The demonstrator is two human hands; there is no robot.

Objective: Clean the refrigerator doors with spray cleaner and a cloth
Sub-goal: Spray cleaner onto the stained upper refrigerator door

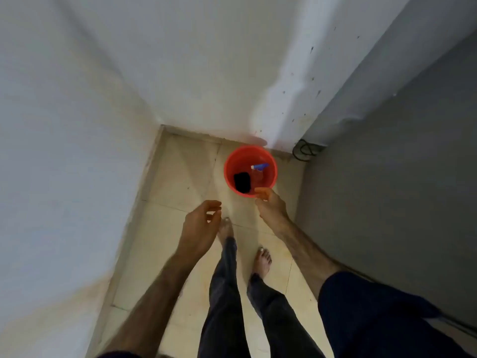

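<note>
You stood barefoot on the pale floor tiles [180,177], looking down at a red bucket [232,164] set in the corner where the white walls [77,99] met. Everything else is placed from that bucket.

Inside it, toward its right side, lay the spray bottle [259,171], its blue and white trigger head pointing to the left near the far rim. Just left of the bottle, in the near half of the bucket, sat a dark cloth [242,181]; the two looked close together, though whether they touched could not be made out.

Your right hand [269,205] reached to the bucket's near rim, its fingertips [261,193] at or over the edge. The blur there hid whether they pinched the rim or merely hovered above it, so I cannot tell its grip.

Your left hand [200,226] hung near the bucket, to its lower left and apart from it, fingers loosely curled and holding nothing.

To the right of the bucket rose the grey side of the refrigerator [400,177]. Between the bucket and that grey panel, against the wall, a coil of dark cable [304,149] lay on the floor.

Your bare feet [262,262] were planted on the tiles well short of the bucket, below dark trousers.
</note>
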